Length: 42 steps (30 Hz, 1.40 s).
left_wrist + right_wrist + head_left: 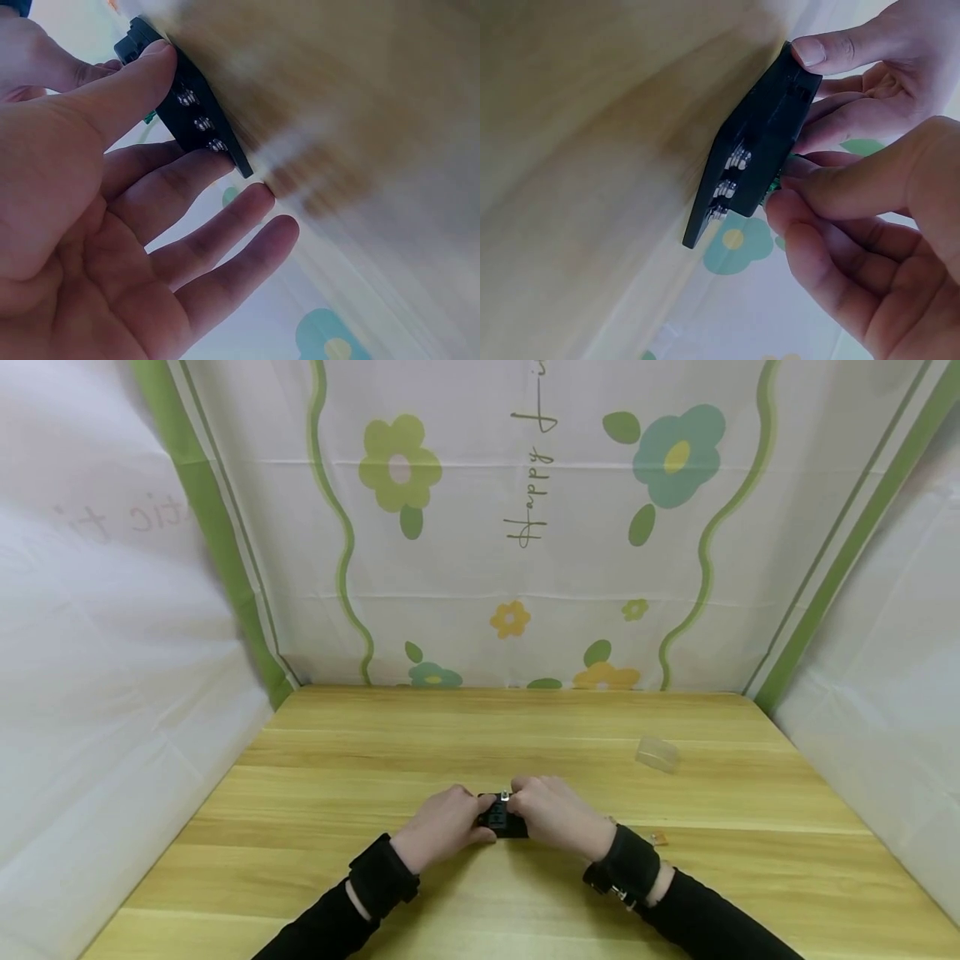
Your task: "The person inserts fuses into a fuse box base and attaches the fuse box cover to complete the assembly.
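My left hand [444,825] grips one end of a small black plastic block [498,817] between thumb and fingers, low over the table's middle. In the left wrist view, its last two fingers extend beyond the block. Three sets of shiny metal contacts [726,187] run along a ledge on the block's side. My right hand [561,817] pinches a small green part [771,186] with thumb and forefinger, right against the block's upper face. Most of this part is hidden by the fingertips. A small silvery piece [505,795] shows between the hands in the head view.
A clear plastic box [657,754] sits on the wooden table [360,735] at the back right. One small orange-brown piece [659,839] lies beside the right wrist. White printed cloth [465,552] encloses the table at the back and both sides.
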Tool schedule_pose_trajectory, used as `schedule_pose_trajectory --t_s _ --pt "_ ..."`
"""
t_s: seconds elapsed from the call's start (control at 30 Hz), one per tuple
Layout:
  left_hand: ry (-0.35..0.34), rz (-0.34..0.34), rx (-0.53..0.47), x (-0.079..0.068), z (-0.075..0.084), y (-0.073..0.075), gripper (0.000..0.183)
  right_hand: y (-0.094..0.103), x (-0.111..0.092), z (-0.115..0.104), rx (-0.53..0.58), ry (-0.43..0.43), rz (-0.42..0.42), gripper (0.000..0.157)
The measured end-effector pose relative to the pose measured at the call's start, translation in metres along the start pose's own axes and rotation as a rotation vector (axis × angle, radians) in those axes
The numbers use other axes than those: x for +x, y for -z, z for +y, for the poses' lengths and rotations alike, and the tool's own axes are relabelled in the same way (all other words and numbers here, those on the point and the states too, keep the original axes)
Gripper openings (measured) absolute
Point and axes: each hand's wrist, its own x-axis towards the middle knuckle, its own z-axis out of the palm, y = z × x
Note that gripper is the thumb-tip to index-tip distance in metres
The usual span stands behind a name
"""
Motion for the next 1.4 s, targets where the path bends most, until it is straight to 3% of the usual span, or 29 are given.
schedule_pose_trajectory --t_s 0.27,0.77,1.4 --pt "-0.012 -0.002 -0.017 -0.0001 -0.0027 -0.0012 0.028 0.0009 -0.0008 0.0034 0.060 0.001 -0.013 0.018" --pt "-0.017 -0.006 -0.003 0.0008 -0.0022 -0.0013 0.029 -0.0013 -0.0035 0.0078 0.010 0.004 -0.004 0.011" --pt "-0.007 -0.014 -0.013 0.0000 -0.0012 -0.0001 0.027 0.0022 -0.0024 0.0056 0.042 -0.006 -0.025 0.013"
